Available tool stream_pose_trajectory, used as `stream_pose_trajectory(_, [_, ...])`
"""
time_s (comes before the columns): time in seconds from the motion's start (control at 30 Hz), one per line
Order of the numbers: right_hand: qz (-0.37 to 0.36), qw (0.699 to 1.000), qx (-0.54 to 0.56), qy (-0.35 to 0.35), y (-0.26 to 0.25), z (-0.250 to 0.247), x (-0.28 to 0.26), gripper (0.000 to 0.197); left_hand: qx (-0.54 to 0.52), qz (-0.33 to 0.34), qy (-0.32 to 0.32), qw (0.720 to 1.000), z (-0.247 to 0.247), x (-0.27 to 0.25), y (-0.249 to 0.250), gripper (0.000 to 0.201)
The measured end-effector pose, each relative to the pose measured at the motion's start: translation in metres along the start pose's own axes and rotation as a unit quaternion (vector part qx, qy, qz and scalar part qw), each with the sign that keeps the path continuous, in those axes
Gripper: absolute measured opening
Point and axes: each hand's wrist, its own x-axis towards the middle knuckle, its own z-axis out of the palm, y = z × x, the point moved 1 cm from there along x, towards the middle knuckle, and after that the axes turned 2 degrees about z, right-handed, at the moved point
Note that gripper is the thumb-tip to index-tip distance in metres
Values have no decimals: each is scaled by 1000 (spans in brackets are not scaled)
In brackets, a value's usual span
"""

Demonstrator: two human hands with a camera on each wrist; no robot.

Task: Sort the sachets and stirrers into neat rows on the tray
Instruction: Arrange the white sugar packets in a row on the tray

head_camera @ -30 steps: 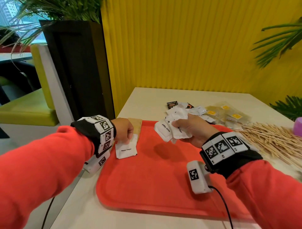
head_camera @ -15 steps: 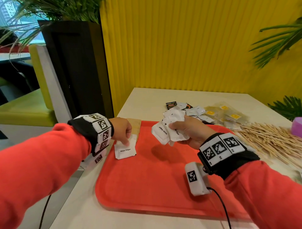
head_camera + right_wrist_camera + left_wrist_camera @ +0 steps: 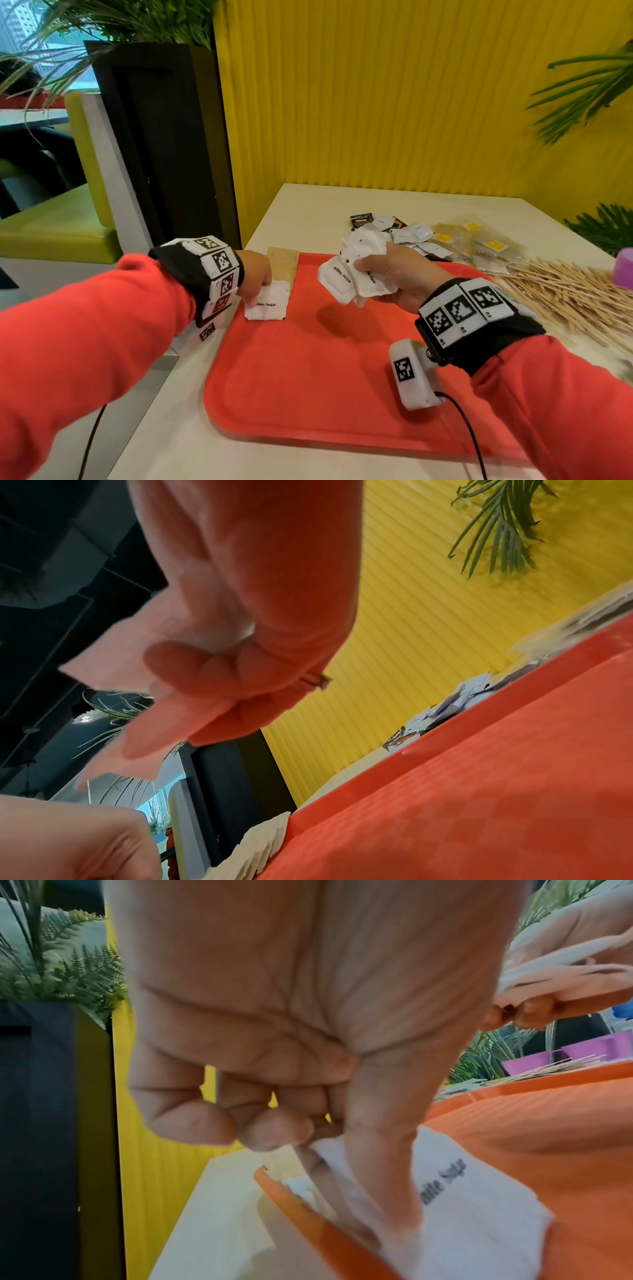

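Your left hand (image 3: 255, 274) pinches the upper left corner of a white sugar sachet (image 3: 266, 305) between thumb and curled fingers. This sachet lies flat at the far left corner of the red tray (image 3: 308, 394), label facing up, overlapping a row of brown sachets (image 3: 282, 262) that runs along the tray's left rim.

Your right hand (image 3: 397, 277) is closed around a bundle of white sachets (image 3: 352, 274), thumb on top, fingers curled beneath. You hold the bundle above the far middle of the tray, clear of its surface.

Beyond the tray's far edge, loose sachets (image 3: 404, 233) lie in a heap on the white table (image 3: 308, 205). Clear packets with yellow labels (image 3: 479, 243) sit to their right. Wooden stirrers (image 3: 565, 294) lie in a loose pile on the table off the tray's right side.
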Motion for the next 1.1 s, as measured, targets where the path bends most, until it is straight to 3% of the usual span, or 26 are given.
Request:
stream_pose_trajectory(0.1, [-1,1000,5,-1,-1,0,-1,17,14,10,5,1000,0,2,-2,34])
stream_pose_trajectory(0.27, [-1,1000,-4,-1,0,3,0,17,12,32,-13,999,1,5,-3,33])
stream_pose_trajectory(0.4, [5,1000,-4,0,0,5,2,21,14,32,-10,999,-3,4,1,12])
stream_pose_trajectory(0.47, [8,1000,-5,2,0,6,2,23,15,26,1,1000,-5,2,2,30])
stream_pose_trajectory(0.67, [13,1000,0,7,1,6,3,24,-31,-10,37,999,-8,-4,2,43])
stream_pose_trajectory(0.73, [11,1000,2,3,1,7,4,23,-111,9,80,991,-13,-7,1,39])
stream_pose_trajectory(0.8, [4,1000,5,-5,0,9,4,22,-268,63,106,956,-20,-10,3,27])
stream_pose_trajectory(0.87, [-8,1000,17,-24,-1,11,4,21,-415,107,85,900,-25,-15,10,16])
stream_pose_trajectory(1.1, [-39,999,29,-10,-5,17,1,24,-618,166,-20,768,-30,-23,26,15])
